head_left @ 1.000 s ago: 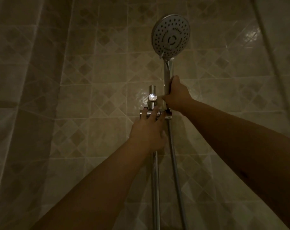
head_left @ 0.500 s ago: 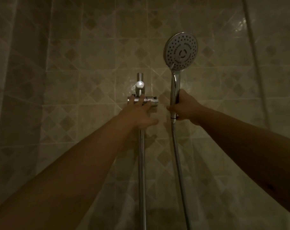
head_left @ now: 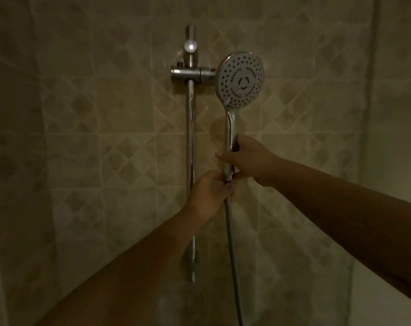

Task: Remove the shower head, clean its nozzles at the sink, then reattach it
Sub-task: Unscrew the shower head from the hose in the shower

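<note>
In the dim tiled shower stall, the shower head [head_left: 241, 80] is out of its holder [head_left: 193, 73] on the rail [head_left: 191, 147], held upright just right of it, nozzles facing the camera. The right hand [head_left: 249, 161] grips the handle. The left hand [head_left: 209, 191] is closed round the joint where the hose [head_left: 232, 250] meets the handle, probably to unscrew it. Risks: wet chrome may slip in the grip; the hose may twist rather than the nut turn; low light hides the thread, and any washer could drop unseen.

Round chrome shower head [head_left: 240, 79] stands upright, nozzles facing out, hose [head_left: 232, 255] hanging below.
</note>
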